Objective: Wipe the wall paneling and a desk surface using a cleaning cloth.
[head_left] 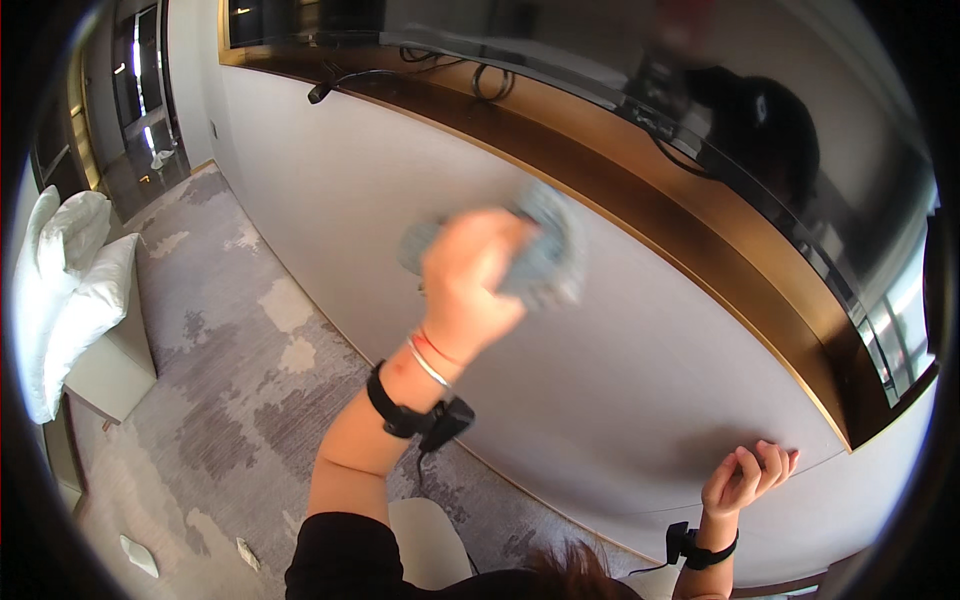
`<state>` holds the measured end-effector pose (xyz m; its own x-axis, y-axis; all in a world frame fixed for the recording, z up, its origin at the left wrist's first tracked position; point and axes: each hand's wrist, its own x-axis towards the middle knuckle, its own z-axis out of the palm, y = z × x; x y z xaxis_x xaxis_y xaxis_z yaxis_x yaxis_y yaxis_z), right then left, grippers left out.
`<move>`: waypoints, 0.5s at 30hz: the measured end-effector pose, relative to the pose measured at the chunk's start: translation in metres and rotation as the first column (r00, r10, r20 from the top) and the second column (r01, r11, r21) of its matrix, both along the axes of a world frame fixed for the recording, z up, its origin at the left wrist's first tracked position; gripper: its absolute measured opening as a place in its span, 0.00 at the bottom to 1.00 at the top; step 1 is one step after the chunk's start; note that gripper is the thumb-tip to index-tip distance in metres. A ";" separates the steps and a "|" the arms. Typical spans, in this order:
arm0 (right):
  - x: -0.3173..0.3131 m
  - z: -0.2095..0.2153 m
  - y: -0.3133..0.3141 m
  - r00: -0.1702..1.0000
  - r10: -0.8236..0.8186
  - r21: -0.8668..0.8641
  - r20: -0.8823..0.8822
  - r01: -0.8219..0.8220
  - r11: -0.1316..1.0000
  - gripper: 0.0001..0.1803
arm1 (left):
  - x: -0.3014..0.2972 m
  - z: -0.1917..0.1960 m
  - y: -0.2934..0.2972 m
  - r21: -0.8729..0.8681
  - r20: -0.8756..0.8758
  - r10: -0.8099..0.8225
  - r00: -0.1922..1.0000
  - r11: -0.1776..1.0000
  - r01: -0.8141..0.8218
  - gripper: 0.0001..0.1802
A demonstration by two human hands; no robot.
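While motion blurs it, my left hand [470, 275] clutches a grey cloth [545, 250] | right hand [745, 478] curled, holding nothing | white wall panel [620, 380] behind.

The left hand [470, 275] and the grey cloth [545, 250] it grips are smeared by motion blur, so the cloth's folds cannot be read. The bed [70, 290] is cut off by the picture's left rim. Reflections on the dark glossy panel [760, 130] stay indistinct.
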<state>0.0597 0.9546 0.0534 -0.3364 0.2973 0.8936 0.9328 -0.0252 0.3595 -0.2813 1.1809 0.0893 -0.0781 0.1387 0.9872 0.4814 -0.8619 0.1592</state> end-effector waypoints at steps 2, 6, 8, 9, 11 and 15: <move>-0.005 0.002 0.007 0.998 -0.043 -0.018 0.039 0.044 0.999 0.09 | -0.010 0.008 -0.004 -0.074 -0.065 -0.055 0.996 0.996 0.050 0.22; -0.003 -0.008 0.012 0.992 -0.108 0.011 0.057 0.108 0.994 0.10 | -0.081 0.009 0.054 -0.251 0.353 0.290 0.889 0.945 -0.208 0.16; 0.000 -0.010 0.009 0.987 -0.143 0.058 0.067 0.139 0.989 0.11 | -0.133 0.006 0.089 -0.548 0.537 0.281 0.795 0.833 0.076 0.15; -0.002 -0.010 0.012 0.985 -0.150 0.056 0.081 0.146 0.988 0.11 | -0.141 0.011 0.087 -0.546 0.530 0.295 0.795 0.836 0.055 0.15; 0.003 -0.011 0.014 0.984 -0.149 0.069 0.100 0.142 0.987 0.10 | -0.133 0.008 0.083 -0.533 0.417 0.342 0.842 0.843 -0.079 0.20; 0.011 -0.013 0.007 0.971 -0.205 0.085 0.124 0.196 0.977 0.09 | -0.046 0.009 0.023 -0.235 0.110 -0.044 0.993 0.970 0.069 0.14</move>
<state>0.0709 0.9616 0.0400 -0.3922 0.3074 0.8670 0.8509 -0.2369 0.4690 -0.3273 1.2041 0.0982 -0.1632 0.3758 0.9122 0.4033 -0.8184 0.4093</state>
